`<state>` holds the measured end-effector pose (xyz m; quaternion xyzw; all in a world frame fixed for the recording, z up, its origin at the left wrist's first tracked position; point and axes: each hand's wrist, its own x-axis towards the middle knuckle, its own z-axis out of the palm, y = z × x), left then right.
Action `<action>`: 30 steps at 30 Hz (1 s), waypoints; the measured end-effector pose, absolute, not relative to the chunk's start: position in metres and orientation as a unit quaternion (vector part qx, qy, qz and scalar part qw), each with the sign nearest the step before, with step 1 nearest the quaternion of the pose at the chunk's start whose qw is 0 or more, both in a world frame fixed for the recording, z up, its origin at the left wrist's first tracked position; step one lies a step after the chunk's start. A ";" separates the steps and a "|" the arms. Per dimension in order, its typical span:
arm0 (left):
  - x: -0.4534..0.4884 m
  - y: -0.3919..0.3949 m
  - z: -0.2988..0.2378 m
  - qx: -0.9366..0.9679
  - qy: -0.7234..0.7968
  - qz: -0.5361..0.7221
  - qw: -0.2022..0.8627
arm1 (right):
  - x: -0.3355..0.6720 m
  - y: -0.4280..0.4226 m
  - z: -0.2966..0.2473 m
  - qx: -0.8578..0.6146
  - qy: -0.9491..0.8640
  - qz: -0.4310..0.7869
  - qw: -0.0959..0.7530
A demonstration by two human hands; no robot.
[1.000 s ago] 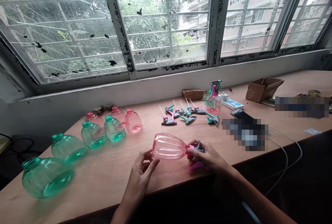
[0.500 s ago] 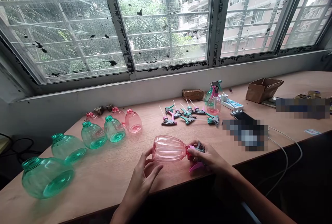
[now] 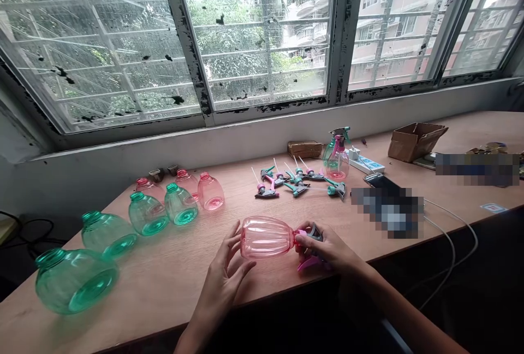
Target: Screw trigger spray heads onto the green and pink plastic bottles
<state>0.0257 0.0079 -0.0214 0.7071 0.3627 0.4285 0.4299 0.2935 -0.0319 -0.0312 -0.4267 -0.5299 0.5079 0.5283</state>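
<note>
A clear pink spray bottle [image 3: 267, 238] lies on its side in the air over the table's front part, its base facing left. My right hand [image 3: 327, 247] is closed around the spray head [image 3: 303, 236] at the bottle's neck; its pink trigger hangs below the fingers. By the base, my left hand [image 3: 227, 269] is open with curved, spread fingers and the thumb apart. Whether its fingertips touch the base I cannot tell. Beyond the bottle lie several loose spray heads [image 3: 297, 184] with thin tubes, pink and green.
Several open-necked bottles, green [image 3: 76, 283] and pink [image 3: 211, 193], stand at the left. At the back, a pink spray bottle [image 3: 337, 165] stands before a green one, near a power strip [image 3: 366, 164]. A phone [image 3: 382, 186], white cables [image 3: 454, 253] and a cardboard box [image 3: 415, 143] are at right.
My left hand's fingers have opened slightly and drawn a little away from the bottle's base. The bottle and my right hand have barely moved.
</note>
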 end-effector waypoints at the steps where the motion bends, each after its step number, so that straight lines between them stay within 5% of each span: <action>1: 0.026 0.007 -0.021 0.704 0.363 0.426 0.438 | 0.294 -0.032 -0.032 -0.425 -0.530 0.509 0.529; 9: 0.024 0.001 -0.016 0.693 0.369 0.405 0.468 | 0.293 -0.031 -0.032 -0.419 -0.526 0.511 0.535; 23: 0.023 0.005 -0.019 0.752 0.364 0.412 0.364 | 0.294 -0.031 -0.032 -0.435 -0.544 0.495 0.519; 30: 0.024 -0.001 -0.013 0.713 0.362 0.394 0.453 | 0.295 -0.033 -0.032 -0.432 -0.551 0.501 0.508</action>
